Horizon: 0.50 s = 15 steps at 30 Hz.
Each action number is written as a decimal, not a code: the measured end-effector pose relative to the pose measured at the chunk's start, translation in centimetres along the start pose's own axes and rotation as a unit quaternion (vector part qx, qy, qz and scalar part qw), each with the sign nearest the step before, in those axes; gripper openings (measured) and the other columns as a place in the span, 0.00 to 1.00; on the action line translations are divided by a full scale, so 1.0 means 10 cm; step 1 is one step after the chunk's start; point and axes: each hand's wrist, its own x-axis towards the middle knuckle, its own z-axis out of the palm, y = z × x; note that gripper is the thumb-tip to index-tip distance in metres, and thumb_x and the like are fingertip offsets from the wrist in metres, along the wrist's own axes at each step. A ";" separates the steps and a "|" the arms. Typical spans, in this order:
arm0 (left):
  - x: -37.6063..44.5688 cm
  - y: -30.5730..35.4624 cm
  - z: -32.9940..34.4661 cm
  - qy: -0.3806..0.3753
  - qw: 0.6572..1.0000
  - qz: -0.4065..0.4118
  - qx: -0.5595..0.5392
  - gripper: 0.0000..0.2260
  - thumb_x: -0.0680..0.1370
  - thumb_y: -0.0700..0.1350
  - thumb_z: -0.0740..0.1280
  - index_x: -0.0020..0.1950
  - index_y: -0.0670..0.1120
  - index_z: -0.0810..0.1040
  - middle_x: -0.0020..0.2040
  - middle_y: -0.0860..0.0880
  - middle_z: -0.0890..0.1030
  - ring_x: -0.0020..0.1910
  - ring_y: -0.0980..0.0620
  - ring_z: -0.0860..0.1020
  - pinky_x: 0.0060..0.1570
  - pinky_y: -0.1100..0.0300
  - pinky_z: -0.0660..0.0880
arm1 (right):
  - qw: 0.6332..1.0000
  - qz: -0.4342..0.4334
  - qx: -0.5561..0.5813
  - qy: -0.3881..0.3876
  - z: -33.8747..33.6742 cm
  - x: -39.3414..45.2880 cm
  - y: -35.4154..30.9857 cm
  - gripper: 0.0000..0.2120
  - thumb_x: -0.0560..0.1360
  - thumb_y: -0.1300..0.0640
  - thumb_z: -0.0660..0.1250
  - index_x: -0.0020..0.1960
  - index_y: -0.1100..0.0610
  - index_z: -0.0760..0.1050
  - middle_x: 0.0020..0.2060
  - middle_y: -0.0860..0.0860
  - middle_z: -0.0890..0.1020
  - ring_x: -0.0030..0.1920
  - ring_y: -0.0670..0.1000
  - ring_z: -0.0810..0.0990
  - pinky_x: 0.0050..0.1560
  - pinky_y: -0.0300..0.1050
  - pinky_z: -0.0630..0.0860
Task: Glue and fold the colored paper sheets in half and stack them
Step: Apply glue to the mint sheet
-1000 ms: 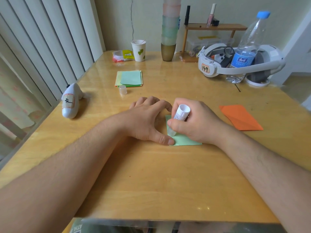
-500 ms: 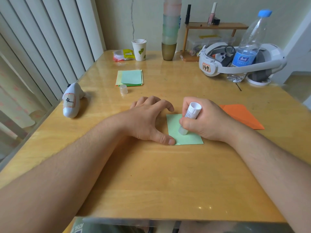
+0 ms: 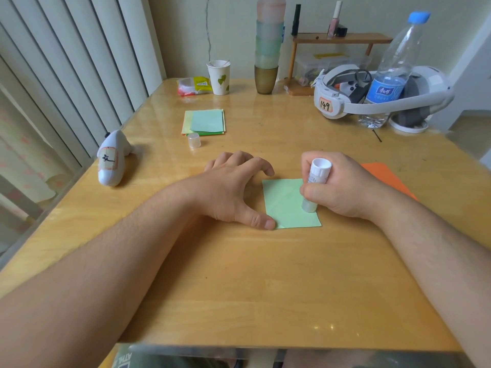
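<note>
Green sheet (image 3: 287,205) flat on table (image 3: 239,274), mid-front. Right hand (image 3: 337,187) fisted round glue stick (image 3: 314,185), tip on sheet. Left hand (image 3: 233,192) spread, thumb pinning near-left corner. Paper likely light, floppy, slides; pin corners.

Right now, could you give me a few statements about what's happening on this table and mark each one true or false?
1. The right hand holds the glue stick on the light green sheet. True.
2. The left hand is lifted off the table. False: its thumb pins the sheet's near left corner.
3. The glue cap sits near the paper stack. True.
4. The orange paper lies under the left hand. False: it lies beyond the right hand.
</note>
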 end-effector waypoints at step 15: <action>0.01 -0.01 0.01 0.004 1.000 0.004 0.003 0.39 0.62 0.74 0.76 0.68 0.70 0.62 0.70 0.57 0.63 0.70 0.51 0.58 0.71 0.53 0.56 | 0.991 -0.067 0.067 0.091 0.13 0.03 -0.14 0.08 0.67 0.55 0.68 0.36 0.56 0.70 0.26 0.44 0.70 0.31 0.46 0.67 0.32 0.43 0.65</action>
